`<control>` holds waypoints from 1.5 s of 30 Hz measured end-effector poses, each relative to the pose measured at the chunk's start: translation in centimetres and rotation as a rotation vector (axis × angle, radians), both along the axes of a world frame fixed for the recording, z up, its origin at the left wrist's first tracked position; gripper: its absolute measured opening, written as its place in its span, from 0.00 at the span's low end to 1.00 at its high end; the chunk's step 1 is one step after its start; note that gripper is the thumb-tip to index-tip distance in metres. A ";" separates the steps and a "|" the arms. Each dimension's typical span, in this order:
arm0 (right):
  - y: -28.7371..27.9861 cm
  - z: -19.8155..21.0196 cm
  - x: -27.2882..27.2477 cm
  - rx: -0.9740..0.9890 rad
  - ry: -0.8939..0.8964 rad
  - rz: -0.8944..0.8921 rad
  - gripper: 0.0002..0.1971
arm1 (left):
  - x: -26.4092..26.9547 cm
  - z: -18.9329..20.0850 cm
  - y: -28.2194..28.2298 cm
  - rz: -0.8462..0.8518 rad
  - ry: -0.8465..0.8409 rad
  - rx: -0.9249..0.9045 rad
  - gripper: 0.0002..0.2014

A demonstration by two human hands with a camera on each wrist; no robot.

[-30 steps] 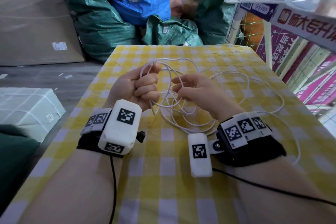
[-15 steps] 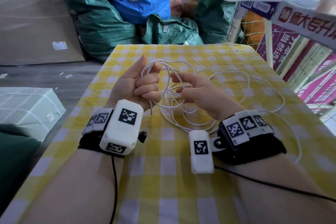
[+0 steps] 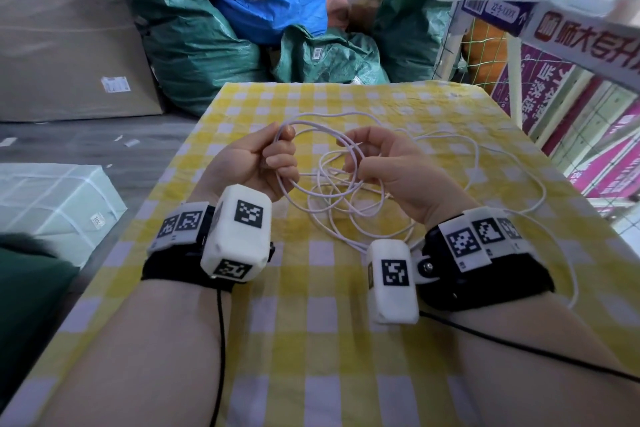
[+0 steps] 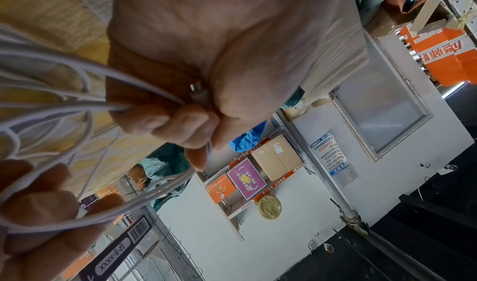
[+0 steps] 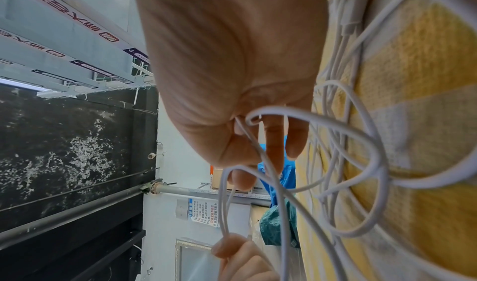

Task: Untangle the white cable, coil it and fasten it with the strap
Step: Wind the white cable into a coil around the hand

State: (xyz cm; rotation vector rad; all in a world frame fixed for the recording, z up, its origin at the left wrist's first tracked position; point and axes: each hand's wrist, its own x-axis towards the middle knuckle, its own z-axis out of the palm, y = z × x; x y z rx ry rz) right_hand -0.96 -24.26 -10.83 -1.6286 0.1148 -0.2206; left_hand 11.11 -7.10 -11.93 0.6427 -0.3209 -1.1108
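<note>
A thin white cable (image 3: 349, 194) lies in loose tangled loops on the yellow checked tablecloth (image 3: 311, 340), with a long strand trailing off to the right (image 3: 540, 191). My left hand (image 3: 273, 159) grips a bundle of loops in a fist; the left wrist view shows several strands (image 4: 77, 75) and a metal plug tip (image 4: 193, 87) inside the curled fingers. My right hand (image 3: 360, 156) pinches a strand between thumb and fingers, a loop (image 5: 309, 163) hanging from it. A white connector block (image 5: 348, 9) lies on the cloth. No strap is visible.
Green and blue sacks (image 3: 242, 28) are piled past the table's far edge. A white wire rack with purple and orange signs (image 3: 554, 45) stands close on the right. A pale wrapped box (image 3: 52, 204) sits on the floor to the left.
Both hands rose slightly and drew apart. The right hand shifted its pinch along the cable and lifted a loop. The left fist kept its hold.
</note>
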 end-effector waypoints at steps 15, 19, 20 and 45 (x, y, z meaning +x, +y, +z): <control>0.2 0.0 0.0 -0.039 0.012 -0.179 0.07 | 0.1 0.1 0.1 -0.017 0.020 -0.059 0.16; -0.1 0.0 0.0 0.009 0.033 -0.233 0.05 | 0.0 0.1 0.1 0.023 0.001 -0.047 0.17; -0.2 0.0 0.0 0.020 0.040 -0.241 0.04 | -0.1 0.1 0.1 0.037 0.000 -0.043 0.17; -1.6 -0.1 0.0 -0.150 -0.153 -0.645 0.05 | 3.1 -0.7 2.7 0.475 0.362 -0.498 0.20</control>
